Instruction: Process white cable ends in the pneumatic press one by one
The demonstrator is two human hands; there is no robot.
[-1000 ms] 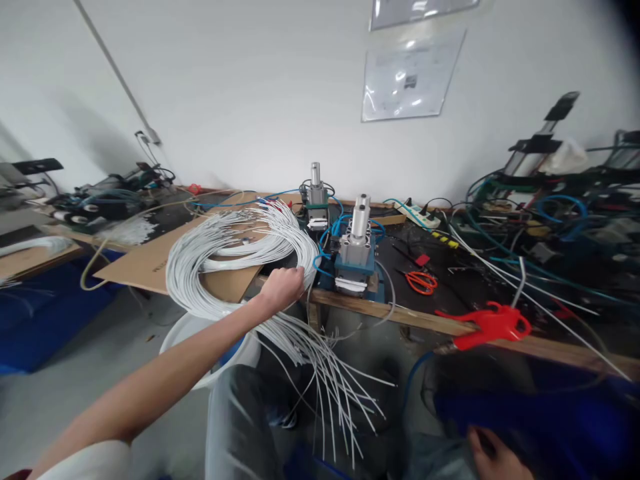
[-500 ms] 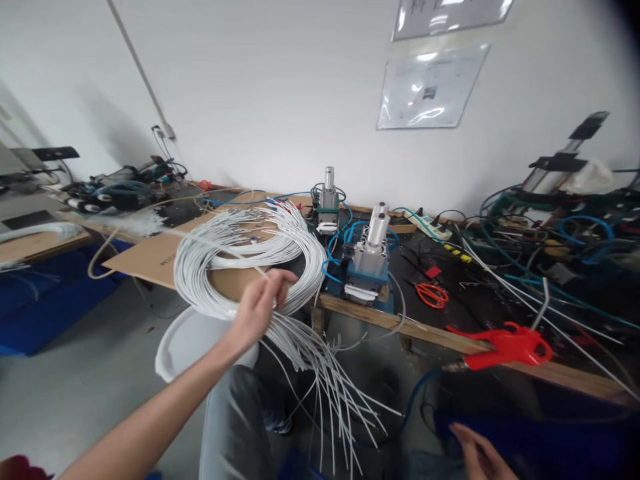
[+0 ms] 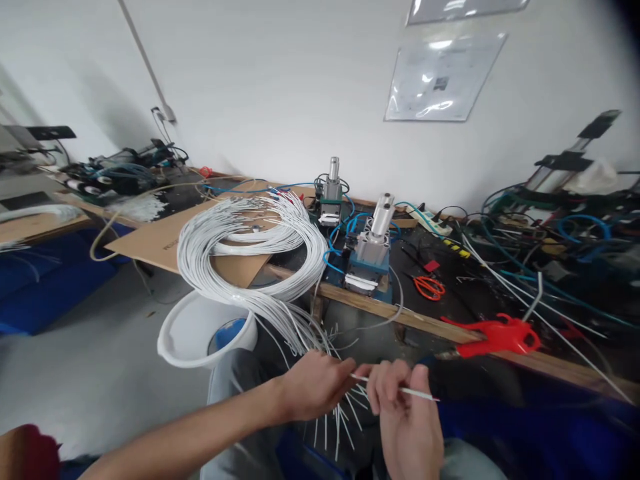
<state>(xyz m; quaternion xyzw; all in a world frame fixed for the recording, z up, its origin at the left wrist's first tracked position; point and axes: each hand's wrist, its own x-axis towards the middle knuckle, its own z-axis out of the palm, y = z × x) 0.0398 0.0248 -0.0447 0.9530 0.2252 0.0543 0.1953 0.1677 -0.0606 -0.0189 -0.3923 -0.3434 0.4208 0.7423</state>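
Observation:
In front of my lap, my left hand (image 3: 320, 383) is closed around a thin white cable (image 3: 361, 378). My right hand (image 3: 407, 407) grips the same cable just to the right, fingers curled over it. The cable's end sticks out past my right thumb and shows a small reddish tip. Behind my left hand lies a large coiled bundle of white cables (image 3: 200, 267), resting on the bench edge. Its many loose ends hang down below and behind my hands.
A white bucket (image 3: 173, 343) stands on the floor below the bundle. Cardboard (image 3: 145, 243) lies on the bench. Two small pneumatic presses (image 3: 370, 257) stand mid-bench. A red air blow gun (image 3: 500, 335) is at the front edge, with orange-handled scissors (image 3: 429, 288) behind it.
My left hand has moved from the coil down and right, toward my lap. My right hand has risen from the lower right and taken hold of the cable beside it.

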